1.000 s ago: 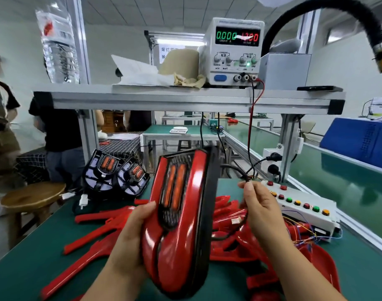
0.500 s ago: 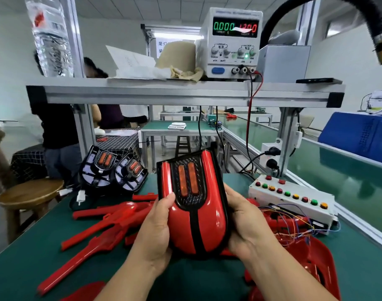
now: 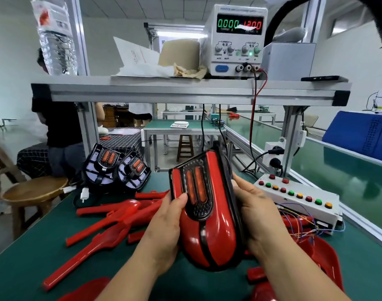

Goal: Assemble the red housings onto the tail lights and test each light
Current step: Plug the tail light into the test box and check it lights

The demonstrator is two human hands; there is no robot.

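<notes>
1. Centre stage, near: the tail light (image 3: 209,224) is up off the tabletop (image 3: 22,268), held between both hands. It is roughly upright with its rounded end near.
2. The red housing (image 3: 220,235) sits around its black lens panel, and two orange strips show in the middle.
3. The left grip (image 3: 164,231) clasps the light's left edge, and the thumb lies on the front beside the strips.
4. The right grip (image 3: 255,211) wraps the right edge, with its fingers curled behind and out of sight.
5. To the left, under the hands, loose housings (image 3: 111,218) lie scattered on the green tabletop. More red parts lie near right.
6. Far left, two bare lights (image 3: 105,166) lean side by side, touching. A white plug (image 3: 84,194) lies just in front of them.
7. To the right sits a button box (image 3: 298,196) with red, green and yellow buttons. Thin coloured wires spill from its near end.
8. On the shelf (image 3: 185,90) above, the power supply (image 3: 237,38) shows a green 0.000. Its red digits are partly covered by a white scrap.
9. A red lead (image 3: 253,127) drops from the supply behind the shelf.
10. A wooden stool (image 3: 33,192) stands just left of the tabletop.
</notes>
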